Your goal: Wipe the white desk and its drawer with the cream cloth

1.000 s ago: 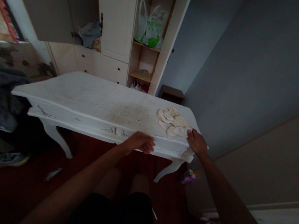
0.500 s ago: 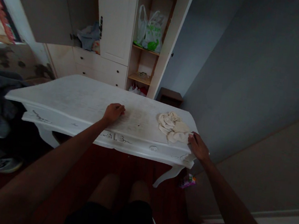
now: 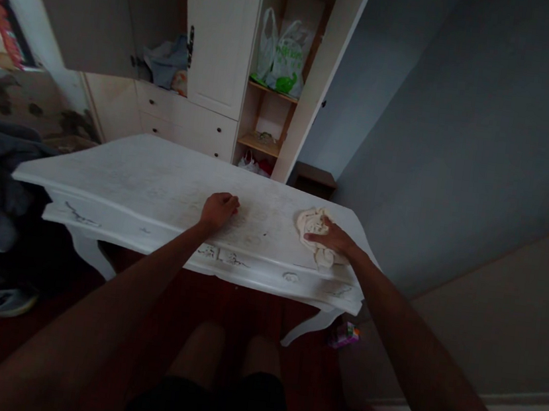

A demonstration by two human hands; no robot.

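Both bare arms are lying stretched out forward, elbows nearly straight, hands well apart. The left hand (image 3: 219, 207) is sitting knuckles up, its fingers curling under into a loose fist. Its wrist is holding straight, in line with a long forearm slanting in from the lower left. Over on the other side, the right hand (image 3: 333, 239) is lying palm down, fingers extended and pointing left. That wrist is bending slightly inward, and the forearm is slanting in from the lower right corner.
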